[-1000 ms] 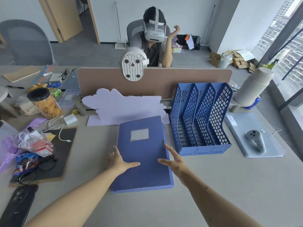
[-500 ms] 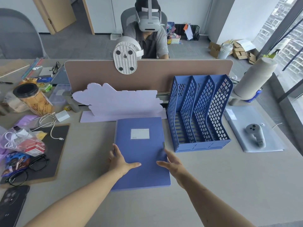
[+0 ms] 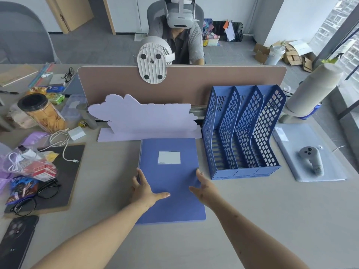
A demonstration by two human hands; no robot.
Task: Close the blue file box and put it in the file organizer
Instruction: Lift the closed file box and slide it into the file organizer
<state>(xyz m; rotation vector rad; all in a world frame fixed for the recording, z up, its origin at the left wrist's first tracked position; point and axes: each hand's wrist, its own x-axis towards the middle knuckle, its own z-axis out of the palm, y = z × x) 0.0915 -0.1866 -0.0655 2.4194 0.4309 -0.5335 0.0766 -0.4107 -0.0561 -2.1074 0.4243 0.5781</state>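
Two hands lay spread-fingered on the closed blue file box (image 3: 171, 179), left hand (image 3: 144, 189) and right hand (image 3: 204, 186) gripping nothing; file organizer (image 3: 242, 133) just beside it

No text is legible; the file box (image 3: 171, 179) label (image 3: 169, 157) looks blank.

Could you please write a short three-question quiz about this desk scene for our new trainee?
1. True or false: the blue file box lies flat on the desk with its lid down.
2. How many slots does the file organizer have? A) two B) three C) five
3. Which hand rests on the box's right edge?

Key:
1. True.
2. B; all three look empty.
3. The right hand; the left hand is at the left edge, thumb on the cover.
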